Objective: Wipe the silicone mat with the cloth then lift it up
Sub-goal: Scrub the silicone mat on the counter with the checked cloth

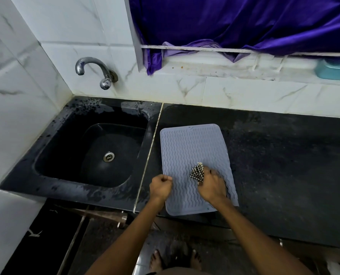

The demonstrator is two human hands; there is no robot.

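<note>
A person wipes a silicone mat on a dark tabletop, lift not yet begun.

Left hand, curled in a fist at the mat's near-left edge, seems to pin it; whether it pinches the rim cannot be told. Just right, the right hand grips a bunched checked cloth, pressed on the mat. Its long axis runs away from both grips toward the wall. Next: finish wiping, then grasp an edge.

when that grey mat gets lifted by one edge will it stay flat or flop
Probably flop: the silicone mat looks thin and hugs the counter. Its near edge overhangs the counter's front, so it should peel up easily. The left hand pinning it suggests it slides when wiped.
</note>
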